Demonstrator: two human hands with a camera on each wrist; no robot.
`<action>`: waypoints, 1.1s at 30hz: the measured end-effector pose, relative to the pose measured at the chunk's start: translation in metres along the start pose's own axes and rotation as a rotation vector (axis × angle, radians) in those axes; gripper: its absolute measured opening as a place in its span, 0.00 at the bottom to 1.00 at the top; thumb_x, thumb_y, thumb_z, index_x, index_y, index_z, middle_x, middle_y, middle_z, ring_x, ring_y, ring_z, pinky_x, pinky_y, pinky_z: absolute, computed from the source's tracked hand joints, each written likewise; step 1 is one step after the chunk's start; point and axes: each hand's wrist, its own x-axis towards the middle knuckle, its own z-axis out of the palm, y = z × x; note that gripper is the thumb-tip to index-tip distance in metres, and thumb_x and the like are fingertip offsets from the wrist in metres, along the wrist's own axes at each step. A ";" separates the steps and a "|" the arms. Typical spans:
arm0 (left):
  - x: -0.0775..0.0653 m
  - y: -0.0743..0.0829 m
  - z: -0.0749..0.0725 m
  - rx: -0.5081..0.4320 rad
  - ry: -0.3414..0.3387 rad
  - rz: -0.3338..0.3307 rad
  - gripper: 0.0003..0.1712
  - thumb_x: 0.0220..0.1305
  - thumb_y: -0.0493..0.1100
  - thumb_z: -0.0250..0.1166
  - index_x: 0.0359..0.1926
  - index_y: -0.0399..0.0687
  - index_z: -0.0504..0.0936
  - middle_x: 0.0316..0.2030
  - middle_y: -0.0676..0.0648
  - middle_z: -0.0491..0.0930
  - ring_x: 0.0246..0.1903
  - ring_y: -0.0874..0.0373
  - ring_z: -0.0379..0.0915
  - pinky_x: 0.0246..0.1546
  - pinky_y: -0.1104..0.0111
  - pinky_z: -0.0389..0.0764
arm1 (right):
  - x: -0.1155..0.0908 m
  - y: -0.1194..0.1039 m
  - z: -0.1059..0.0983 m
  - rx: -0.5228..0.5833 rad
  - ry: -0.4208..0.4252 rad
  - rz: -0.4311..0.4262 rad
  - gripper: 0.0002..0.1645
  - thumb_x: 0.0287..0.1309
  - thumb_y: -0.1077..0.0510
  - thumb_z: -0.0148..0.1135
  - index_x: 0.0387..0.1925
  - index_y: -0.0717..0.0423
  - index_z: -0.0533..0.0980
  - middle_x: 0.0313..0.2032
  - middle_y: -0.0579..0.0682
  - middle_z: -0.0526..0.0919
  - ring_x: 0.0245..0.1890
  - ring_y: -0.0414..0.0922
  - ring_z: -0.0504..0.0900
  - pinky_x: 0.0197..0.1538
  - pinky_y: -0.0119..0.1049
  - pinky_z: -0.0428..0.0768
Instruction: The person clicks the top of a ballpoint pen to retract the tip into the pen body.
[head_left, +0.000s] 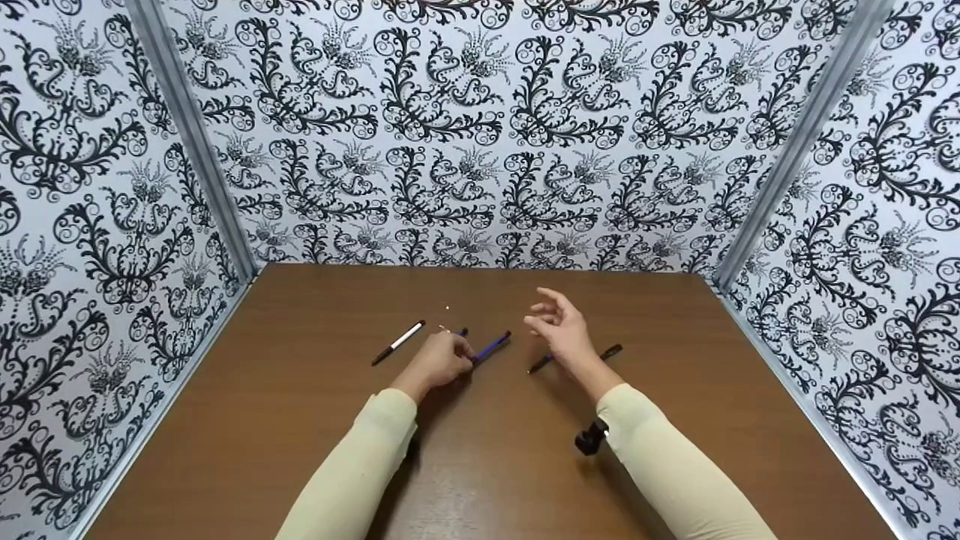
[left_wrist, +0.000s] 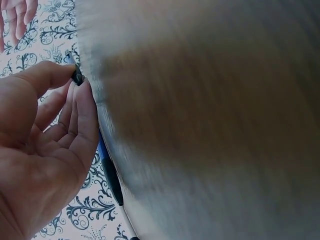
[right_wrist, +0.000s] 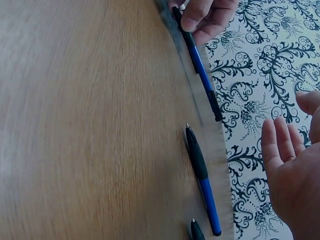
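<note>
My left hand (head_left: 442, 358) pinches the black grip end of a blue pen (head_left: 493, 346) between thumb and fingertips, low over the table. In the left wrist view the dark end of this pen (left_wrist: 77, 77) shows between the fingertips. Another blue pen (left_wrist: 106, 160) with a black grip lies beyond that hand, partly hidden by it. My right hand (head_left: 564, 330) hovers over the table with nothing in it, fingers relaxed and apart. Below it lies a blue pen (right_wrist: 202, 180) with a black grip. The black tip of one more pen (right_wrist: 196, 231) enters the right wrist view at the bottom.
A white pen (head_left: 397, 343) with black ends lies on the brown table (head_left: 480, 465), left of my left hand. A dark pen end (head_left: 612, 351) sticks out right of my right wrist. Patterned walls (head_left: 480, 150) enclose the table at the back and sides.
</note>
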 end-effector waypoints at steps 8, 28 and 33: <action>0.000 0.000 0.000 0.071 0.018 0.044 0.08 0.62 0.29 0.74 0.43 0.37 0.93 0.40 0.43 0.91 0.39 0.51 0.84 0.47 0.54 0.87 | 0.000 -0.001 0.000 0.003 0.002 0.012 0.37 0.65 0.76 0.73 0.73 0.65 0.74 0.50 0.59 0.86 0.41 0.43 0.87 0.49 0.46 0.91; -0.001 0.005 0.001 0.091 0.021 -0.030 0.08 0.63 0.34 0.79 0.43 0.39 0.94 0.40 0.44 0.91 0.43 0.48 0.86 0.51 0.52 0.87 | 0.001 0.001 -0.002 0.021 0.009 0.030 0.37 0.67 0.74 0.72 0.74 0.64 0.73 0.51 0.59 0.85 0.42 0.42 0.87 0.45 0.35 0.90; -0.001 0.007 -0.001 0.068 0.014 -0.063 0.07 0.65 0.35 0.79 0.44 0.41 0.94 0.40 0.46 0.91 0.42 0.49 0.86 0.50 0.51 0.87 | 0.000 0.000 -0.001 0.018 0.007 0.029 0.36 0.67 0.74 0.72 0.74 0.64 0.74 0.50 0.58 0.85 0.41 0.41 0.88 0.44 0.34 0.90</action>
